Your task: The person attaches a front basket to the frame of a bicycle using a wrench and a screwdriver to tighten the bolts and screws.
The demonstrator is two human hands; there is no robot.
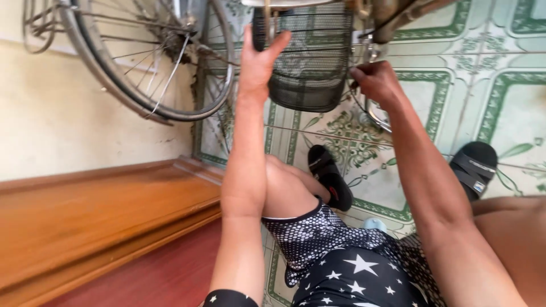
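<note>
Black wire-mesh bicycle basket (310, 59) is hanging at the top centre, above the green-patterned tiled floor (500, 91). I am pressing my left hand (257, 63) against its left side, fingers spread open. My right hand (376, 81) is closing in a fist at its right edge; I cannot tell what it is pinching. A spoked bicycle wheel (153, 62) is leaning by the cream wall (68, 119).

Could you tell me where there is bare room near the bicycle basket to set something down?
Free: the wooden ledge below the wall, left of the left hand; tiled floor right of the right hand. Crowded: around the black mesh basket, wheel and sandals.
</note>
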